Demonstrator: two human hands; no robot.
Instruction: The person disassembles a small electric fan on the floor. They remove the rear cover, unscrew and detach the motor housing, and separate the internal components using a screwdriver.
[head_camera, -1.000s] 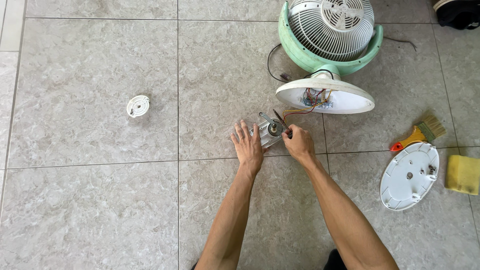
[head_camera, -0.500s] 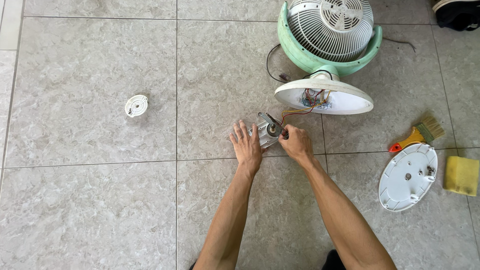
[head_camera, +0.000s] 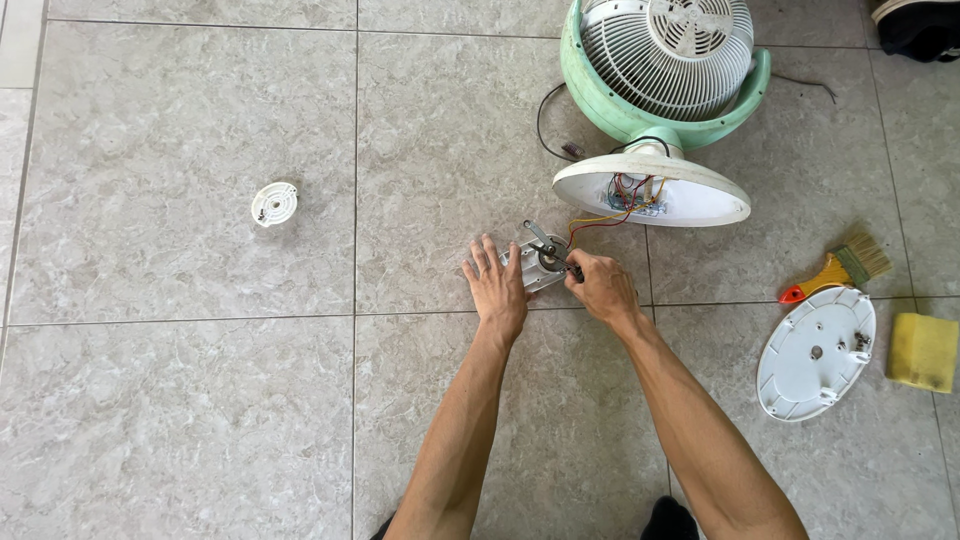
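motor block (head_camera: 540, 265) of grey metal lies on the tile at six o'clock of the fan base (head_camera: 690, 195), my left hand (head_camera: 497, 285) flat, fingers spread, pinning it, my right hand (head_camera: 600, 285) clenched on a thin tool (head_camera: 572, 270); it looks heavy, rigid, best gripped by its plate edges.

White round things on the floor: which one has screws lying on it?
The big oval cover at the right, beside the yellow sponge. The small white disc at the left carries none and lies alone.

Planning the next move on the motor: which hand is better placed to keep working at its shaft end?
Right. The right hand already pinches a small tool at the motor, while the left hand lies flat, steadying its left side.
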